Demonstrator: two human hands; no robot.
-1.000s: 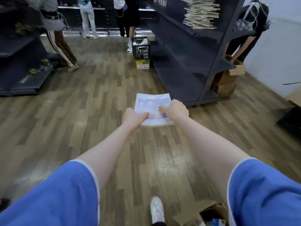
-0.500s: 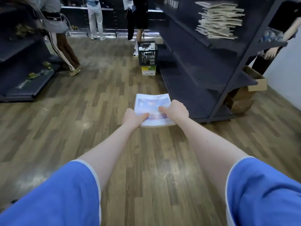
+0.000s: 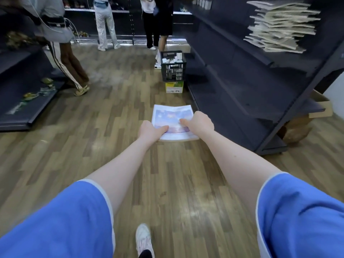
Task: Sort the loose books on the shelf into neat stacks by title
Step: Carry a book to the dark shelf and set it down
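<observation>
Two dark shelf units: one right (image 3: 260, 86), one left (image 3: 24, 108). One skewed stack of pale books (image 3: 279, 27) on the right unit's upper shelf; count unreadable. Three people stand at the far end, faces out of view. One black crate (image 3: 173, 68) sits on one yellow box (image 3: 174, 86) on the floor. One small pile of books (image 3: 172, 121) held out over the floor, both hands grasping it: left hand (image 3: 151, 130) and right hand (image 3: 200, 122) each pinch the near edge, thumbs on top.

Both arms outstretched, left hand (image 3: 150, 130) and right hand (image 3: 200, 123) gripping
</observation>
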